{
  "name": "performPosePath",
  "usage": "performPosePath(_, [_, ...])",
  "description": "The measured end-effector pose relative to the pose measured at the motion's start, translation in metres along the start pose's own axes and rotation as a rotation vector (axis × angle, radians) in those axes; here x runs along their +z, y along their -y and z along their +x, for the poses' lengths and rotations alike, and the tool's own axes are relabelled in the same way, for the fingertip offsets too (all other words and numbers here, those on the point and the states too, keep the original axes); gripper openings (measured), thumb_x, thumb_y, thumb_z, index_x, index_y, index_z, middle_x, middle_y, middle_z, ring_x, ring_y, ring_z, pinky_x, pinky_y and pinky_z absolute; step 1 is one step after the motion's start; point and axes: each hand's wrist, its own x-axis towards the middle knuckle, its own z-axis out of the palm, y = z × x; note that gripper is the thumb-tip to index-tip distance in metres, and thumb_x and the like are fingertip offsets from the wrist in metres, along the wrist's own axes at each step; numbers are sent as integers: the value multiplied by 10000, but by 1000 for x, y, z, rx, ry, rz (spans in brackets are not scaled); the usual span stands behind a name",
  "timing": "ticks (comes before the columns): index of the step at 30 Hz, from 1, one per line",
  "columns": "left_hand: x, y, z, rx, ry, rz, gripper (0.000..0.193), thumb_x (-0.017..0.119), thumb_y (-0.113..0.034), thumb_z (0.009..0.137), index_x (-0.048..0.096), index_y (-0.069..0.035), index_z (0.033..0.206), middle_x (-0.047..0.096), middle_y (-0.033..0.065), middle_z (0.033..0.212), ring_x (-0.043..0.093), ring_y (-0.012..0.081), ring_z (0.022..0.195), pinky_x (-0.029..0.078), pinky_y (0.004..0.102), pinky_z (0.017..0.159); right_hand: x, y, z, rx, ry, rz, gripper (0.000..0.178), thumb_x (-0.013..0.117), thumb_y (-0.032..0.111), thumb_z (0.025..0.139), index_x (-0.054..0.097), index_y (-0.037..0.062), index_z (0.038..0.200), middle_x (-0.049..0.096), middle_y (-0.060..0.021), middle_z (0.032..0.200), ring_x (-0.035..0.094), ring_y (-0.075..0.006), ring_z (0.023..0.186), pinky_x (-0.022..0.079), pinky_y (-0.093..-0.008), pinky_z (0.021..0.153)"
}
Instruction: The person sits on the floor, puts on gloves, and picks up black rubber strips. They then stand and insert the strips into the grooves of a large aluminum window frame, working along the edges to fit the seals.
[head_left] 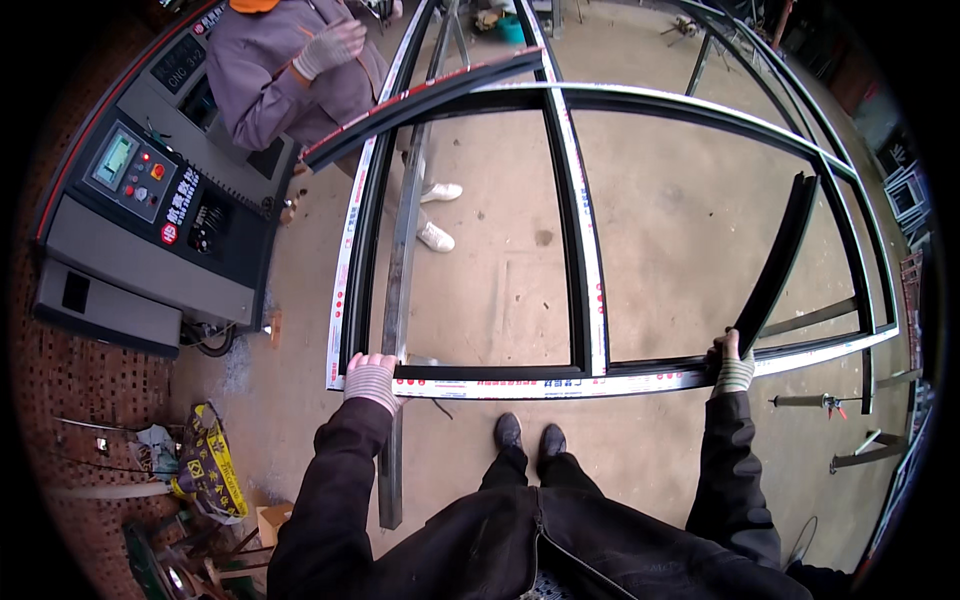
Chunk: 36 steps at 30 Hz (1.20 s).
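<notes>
A large black window frame (585,215) with white printed protective film spans the space before me, divided by crossing bars. At its near left corner, my left hand (371,378) is closed over the edge, fingertips on top. Off to the right, my right hand (733,364) wraps round the lower end of a long black profile strip (785,255), right at the near edge of the frame. That strip slants up and away over the right opening. Another black profile bar (430,103), with a red and white edge, lies slantwise across the frame's far left part.
A co-worker in a grey-purple jacket (285,75) stands beyond the frame at far left, wearing a knit glove. A grey machine with a control panel (130,170) stands left. A metal support bar (391,480) runs beneath the frame. A yellow-black bag (212,465) lies lower left.
</notes>
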Motion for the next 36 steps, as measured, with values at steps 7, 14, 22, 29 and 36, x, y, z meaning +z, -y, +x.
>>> performPosePath(7, [36,-23,-9,-147,-274,-7,1024,911,-485,563,441,-70,1373,479,114,1359,349,339,1395,192,551,1182,-6,12,-3,-47,39,12,278,732,273,913,537,79,952,591,-56,674,542,-153,471,463,-308,425])
performPosePath(14, [32,-60,-32,-304,-286,-48,1097,863,-463,676,282,-50,1509,316,167,1547,220,365,1481,153,557,1196,15,26,-103,-21,328,-174,192,664,230,951,576,81,1033,597,-24,666,555,-117,475,420,-264,401])
performPosePath(22, [26,-126,-67,33,-433,-545,877,819,-345,719,426,-44,1444,382,209,1499,343,390,1410,281,488,1172,32,24,-254,197,814,-337,213,600,159,961,568,47,1139,627,-38,752,611,-119,568,468,-253,449])
performPosePath(29, [36,-149,-176,222,-65,-2057,669,610,-426,992,401,-12,1473,566,91,1364,515,164,1279,394,288,1079,54,16,-365,366,1212,-460,305,656,276,966,596,28,1133,658,-50,791,613,-126,603,494,-275,524])
performPosePath(36, [12,-49,-266,-72,-288,-2126,499,613,-431,989,560,-19,1265,623,21,1050,574,112,944,483,280,848,82,-22,-476,549,1577,-355,431,632,380,984,567,14,1203,652,-56,850,611,-132,677,508,-275,619])
